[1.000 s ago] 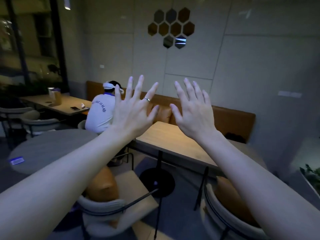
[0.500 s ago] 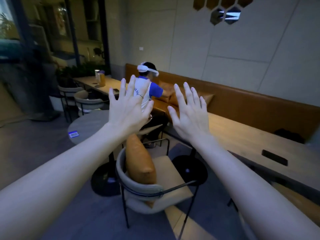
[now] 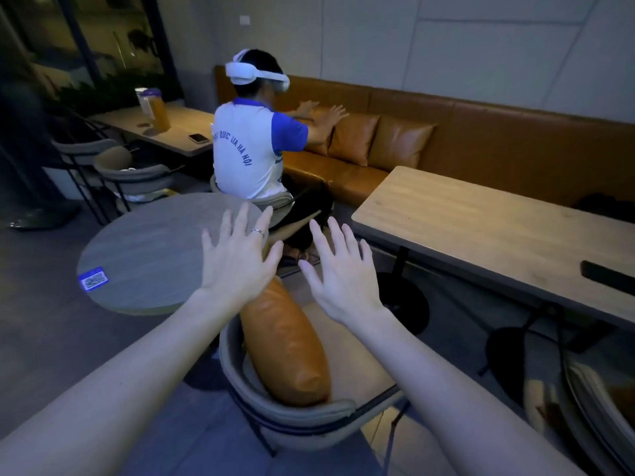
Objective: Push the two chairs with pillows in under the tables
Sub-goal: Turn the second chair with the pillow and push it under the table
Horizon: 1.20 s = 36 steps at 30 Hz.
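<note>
A grey chair [image 3: 295, 420] with a black metal frame stands just below me, an orange leather pillow [image 3: 288, 345] leaning on its backrest. It sits between the round grey table [image 3: 147, 255] and the long wooden table [image 3: 481, 228], outside both. My left hand [image 3: 240, 259] and my right hand [image 3: 343, 273] hover above the pillow with fingers spread, holding nothing and touching nothing. A second chair [image 3: 601, 407] shows blurred at the right edge, beside the wooden table.
A person in a white and blue shirt [image 3: 251, 152] with a headset sits just beyond the round table, facing the orange bench [image 3: 446, 146]. Black table bases [image 3: 405, 304] stand on the floor ahead. More chairs [image 3: 137, 173] and another table [image 3: 165, 128] are at the left.
The view has swung left and tilted down, bringing the pillow chair directly below me. Both hands have dropped from raised height to just above the pillow, still spread.
</note>
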Available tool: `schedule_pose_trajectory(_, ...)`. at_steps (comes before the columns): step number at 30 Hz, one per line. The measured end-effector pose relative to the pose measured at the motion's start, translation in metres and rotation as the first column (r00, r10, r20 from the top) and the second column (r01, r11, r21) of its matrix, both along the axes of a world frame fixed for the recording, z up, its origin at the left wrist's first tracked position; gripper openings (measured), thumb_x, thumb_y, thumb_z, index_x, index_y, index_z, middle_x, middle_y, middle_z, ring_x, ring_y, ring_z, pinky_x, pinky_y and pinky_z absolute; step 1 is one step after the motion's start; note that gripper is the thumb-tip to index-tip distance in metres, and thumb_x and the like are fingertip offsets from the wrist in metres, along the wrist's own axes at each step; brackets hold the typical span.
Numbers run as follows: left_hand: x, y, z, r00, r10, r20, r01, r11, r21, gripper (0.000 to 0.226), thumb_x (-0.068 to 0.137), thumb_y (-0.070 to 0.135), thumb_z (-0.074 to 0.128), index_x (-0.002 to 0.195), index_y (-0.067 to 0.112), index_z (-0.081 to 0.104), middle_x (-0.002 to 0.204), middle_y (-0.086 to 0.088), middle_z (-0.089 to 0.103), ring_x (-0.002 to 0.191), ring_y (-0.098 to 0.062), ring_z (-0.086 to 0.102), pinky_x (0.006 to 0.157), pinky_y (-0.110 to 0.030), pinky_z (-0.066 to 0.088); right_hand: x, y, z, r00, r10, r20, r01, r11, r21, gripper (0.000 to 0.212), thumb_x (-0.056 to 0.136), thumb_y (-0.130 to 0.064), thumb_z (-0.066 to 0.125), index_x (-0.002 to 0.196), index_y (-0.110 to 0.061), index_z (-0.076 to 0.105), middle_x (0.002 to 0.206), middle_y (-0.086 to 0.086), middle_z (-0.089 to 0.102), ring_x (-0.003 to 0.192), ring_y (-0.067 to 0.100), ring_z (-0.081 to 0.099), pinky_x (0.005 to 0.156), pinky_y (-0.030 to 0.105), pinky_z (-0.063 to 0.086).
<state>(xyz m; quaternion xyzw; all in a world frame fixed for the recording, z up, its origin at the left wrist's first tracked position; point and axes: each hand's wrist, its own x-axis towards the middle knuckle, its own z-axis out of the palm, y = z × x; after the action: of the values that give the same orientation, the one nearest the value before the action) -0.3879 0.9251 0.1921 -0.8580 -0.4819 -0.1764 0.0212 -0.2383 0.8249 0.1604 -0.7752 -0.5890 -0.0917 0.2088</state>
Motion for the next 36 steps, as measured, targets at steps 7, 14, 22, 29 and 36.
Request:
schedule_pose_trajectory(7,0.015,0.069,-0.07,0.998,-0.023,-0.053,0.015,0.988,-0.153,0.066,0.098,0.055,0.036,0.158,0.034,0.018,0.168,-0.008,0.013,0.152,-0.033,0.011,0.115,-0.063,0.018,-0.013,0.058,-0.073,0.997,-0.045,-0.066,0.037,0.993,-0.113,0.07,0.105,-0.056,0.036,0.166,-0.027,0.022,0.173,0.012,0.025,0.157,0.037,0.024,0.122,0.059,0.024)
schedule_pose_trajectory(14,-0.008,0.12,-0.146,0.974,-0.156,-0.163,0.099,0.944,-0.314,0.073,0.093,0.059,0.047,0.157,0.039,0.018,0.167,-0.008,0.013,0.15,-0.036,0.016,0.112,-0.063,0.027,-0.054,0.086,-0.14,0.975,-0.178,-0.133,0.133,0.948,-0.289,0.078,0.099,-0.068,0.031,0.167,-0.032,0.013,0.176,0.011,0.013,0.158,0.041,0.017,0.119,0.065,0.023)
schedule_pose_trajectory(22,-0.045,0.17,-0.221,0.843,-0.48,-0.242,0.321,0.811,-0.49,0.072,0.089,0.075,0.034,0.154,0.052,0.01,0.169,-0.003,-0.007,0.152,-0.04,-0.001,0.113,-0.069,0.015,-0.119,0.087,-0.211,0.917,-0.382,-0.113,0.258,0.786,-0.562,0.098,0.087,-0.081,0.041,0.164,-0.041,-0.003,0.176,0.011,0.009,0.156,0.046,0.017,0.115,0.068,0.026)
schedule_pose_trajectory(29,-0.068,0.173,-0.255,0.847,-0.531,0.034,0.477,0.729,-0.491,0.07,0.096,0.058,0.042,0.156,0.045,0.009,0.168,-0.001,-0.011,0.15,-0.036,0.012,0.11,-0.064,0.031,-0.156,0.095,-0.223,0.876,-0.48,0.053,0.452,0.777,-0.438,0.093,0.089,-0.053,0.061,0.166,-0.03,0.015,0.171,0.019,0.027,0.153,0.047,0.028,0.118,0.064,0.03)
schedule_pose_trajectory(36,-0.085,0.159,-0.284,0.941,-0.158,0.3,0.321,0.697,-0.641,0.094,0.087,0.021,0.064,0.157,0.036,0.002,0.167,-0.008,0.011,0.145,-0.035,0.031,0.111,-0.056,0.037,-0.215,0.06,-0.266,0.938,-0.331,0.102,0.345,0.923,-0.171,0.06,0.101,-0.032,0.056,0.157,-0.016,0.045,0.166,0.015,0.04,0.155,0.039,0.031,0.125,0.057,0.022)
